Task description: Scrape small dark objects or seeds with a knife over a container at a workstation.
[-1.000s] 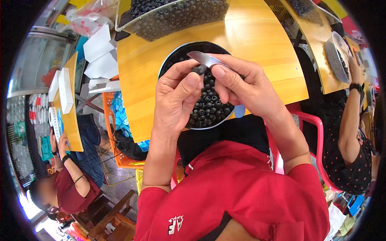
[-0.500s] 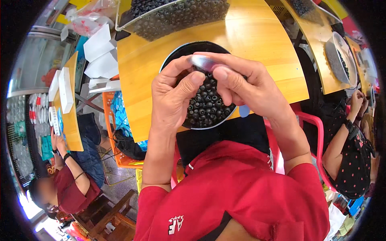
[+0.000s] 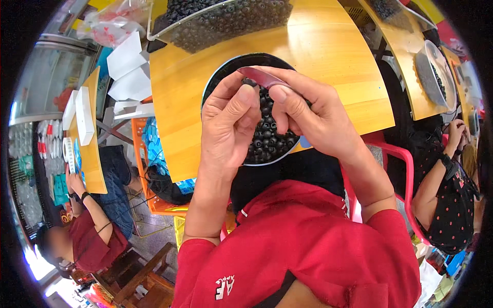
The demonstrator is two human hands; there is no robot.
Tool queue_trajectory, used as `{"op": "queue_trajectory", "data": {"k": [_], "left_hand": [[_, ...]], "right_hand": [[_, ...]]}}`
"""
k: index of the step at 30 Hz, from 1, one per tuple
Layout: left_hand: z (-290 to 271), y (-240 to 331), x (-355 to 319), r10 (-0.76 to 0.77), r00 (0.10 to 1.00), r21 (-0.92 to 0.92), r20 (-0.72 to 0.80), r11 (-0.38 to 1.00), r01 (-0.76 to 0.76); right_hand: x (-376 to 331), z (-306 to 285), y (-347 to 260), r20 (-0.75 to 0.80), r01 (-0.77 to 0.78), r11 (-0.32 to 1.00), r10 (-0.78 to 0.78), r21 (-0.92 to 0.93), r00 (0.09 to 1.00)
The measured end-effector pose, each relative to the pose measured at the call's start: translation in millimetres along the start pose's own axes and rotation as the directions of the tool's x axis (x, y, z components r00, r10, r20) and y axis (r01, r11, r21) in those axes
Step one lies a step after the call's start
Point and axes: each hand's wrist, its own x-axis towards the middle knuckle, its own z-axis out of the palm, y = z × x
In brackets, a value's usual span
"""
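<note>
A round dark bowl [image 3: 221, 77] heaped with small black beads [image 3: 269, 136] stands at the near edge of a yellow wooden table [image 3: 328, 51]. Both of my hands hover just above it. My right hand [image 3: 313, 115] pinches a small flat metal blade [image 3: 262, 77] that points left over the bowl. My left hand [image 3: 228, 123] has thumb and fingers pressed together right beside the blade's tip; whether a bead sits between them is hidden.
A clear tray of more black beads [image 3: 221, 20] lies at the table's far side. White boxes [image 3: 128, 72] are stacked to the left. A person in a dotted top [image 3: 447, 195] sits on the right at another table with a bowl [image 3: 434, 74]. Another person [image 3: 87, 231] sits lower left.
My hands stay together over the bowl with small finger shifts. The blade has turned slightly in my right hand. The arm of the person on the right dropped from the table to lower right.
</note>
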Motion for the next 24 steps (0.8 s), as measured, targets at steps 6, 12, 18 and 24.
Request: {"op": "queue_trajectory", "data": {"k": [6,12,18,24], "left_hand": [[-1,0,1,-0.036,0.995,-0.125,0.093,0.991,0.048],[-9,0,2,0.006,0.999,-0.035,0.041,0.999,-0.004],[-7,1,-2,0.066,0.993,-0.007,0.095,0.998,-0.066],[-4,-1,0,0.006,0.991,-0.108,0.136,0.994,0.008]], "right_hand": [[1,-5,-2,0.009,-0.108,0.99,0.108,0.095,0.994],[-2,4,-2,-0.034,-0.019,1.0,0.019,0.02,0.999],[4,-7,-3,0.042,-0.078,0.997,0.076,0.026,0.996],[2,1,-7,0.014,0.004,0.996,-0.005,0.084,1.0]]}}
